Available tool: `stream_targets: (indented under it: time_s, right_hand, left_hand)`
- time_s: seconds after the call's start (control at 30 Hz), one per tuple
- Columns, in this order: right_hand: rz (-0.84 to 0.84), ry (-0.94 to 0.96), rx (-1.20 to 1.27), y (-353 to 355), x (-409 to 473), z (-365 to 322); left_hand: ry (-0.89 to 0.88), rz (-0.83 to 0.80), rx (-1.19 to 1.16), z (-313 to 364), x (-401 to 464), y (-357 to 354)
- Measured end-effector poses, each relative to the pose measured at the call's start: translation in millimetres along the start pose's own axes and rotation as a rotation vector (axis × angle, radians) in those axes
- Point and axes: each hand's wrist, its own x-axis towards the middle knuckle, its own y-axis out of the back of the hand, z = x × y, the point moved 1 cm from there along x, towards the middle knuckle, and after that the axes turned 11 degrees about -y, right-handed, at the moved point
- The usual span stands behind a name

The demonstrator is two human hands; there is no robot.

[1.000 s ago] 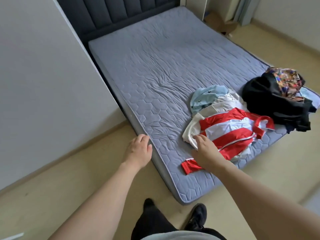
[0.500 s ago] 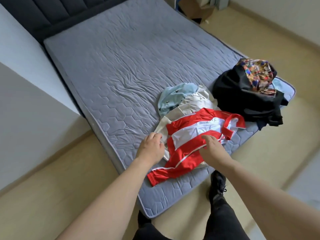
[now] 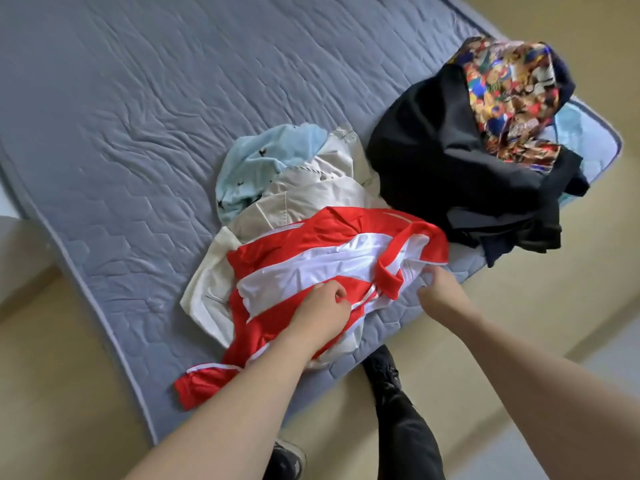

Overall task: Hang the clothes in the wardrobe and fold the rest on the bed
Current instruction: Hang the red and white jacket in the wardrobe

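Observation:
A red and white striped shirt [image 3: 311, 251] lies crumpled on top of a pile near the bed's near edge. My left hand [image 3: 320, 311] is closed on its fabric at the middle. At the shirt's right edge, beside the red collar, my right hand [image 3: 438, 289] grips the cloth. Under the shirt lie a cream garment [image 3: 304, 192] and a light blue garment [image 3: 263, 161]. To the right sits a black garment heap [image 3: 450, 174] with a multicoloured patterned piece [image 3: 509, 95] on top. All rest on the grey quilted mattress [image 3: 145, 116].
Beige floor [image 3: 52, 393] surrounds the bed's near corner. My dark-trousered legs and black shoes [image 3: 384, 372] stand against the mattress edge. A white wall or panel [image 3: 17, 251] shows at the far left. The wardrobe is out of view.
The view has closed in on the pile. My left hand moved from the shirt's left side onto its middle and closed on it. My right hand shifted right to the collar edge and gripped.

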Motion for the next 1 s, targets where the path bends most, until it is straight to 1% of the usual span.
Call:
stream_targets:
  time_s: [0.1,0.17,0.27,0.37,0.43,0.53,0.6,0.63,0.73,0.8,0.87,1.0]
  right_hand:
    - [0.002,-0.044,0.005,-10,73,31]
    - [0.009,-0.090,0.035,-19,118,48]
    - [0.037,-0.140,0.148,-29,170,62]
    - [0.018,-0.233,0.207,-39,197,61]
    - [0.003,-0.272,0.219,-43,211,60]
    - [-0.039,-0.241,0.238,-46,220,60]
    - [-0.057,-0.216,0.302,-45,206,53]
    - [-0.047,-0.188,0.326,-45,196,50]
    - [0.032,-0.107,0.275,-36,147,28]
    - [0.041,-0.051,0.264,-24,103,3]
    - [0.035,0.043,0.238,-7,50,-31]
    - [0.039,0.222,0.231,14,-38,-91]
  left_hand:
    - [0.036,-0.025,-0.049,12,63,-57]
    - [0.084,0.012,-0.061,15,99,-86]
    - [0.182,0.112,0.044,14,144,-118]
    - [0.256,0.151,0.109,10,174,-134]
    - [0.248,0.124,0.098,8,185,-140]
    - [0.159,0.093,-0.056,7,182,-141]
    - [0.124,0.125,-0.136,5,165,-131]
    - [0.128,0.168,-0.167,3,153,-124]
    - [0.160,0.390,-0.306,-4,104,-85]
    - [0.187,0.543,-0.382,-8,68,-52]
    - [0.251,0.693,-0.467,-10,24,-12]
    - [0.358,0.899,-0.649,-3,-47,48]
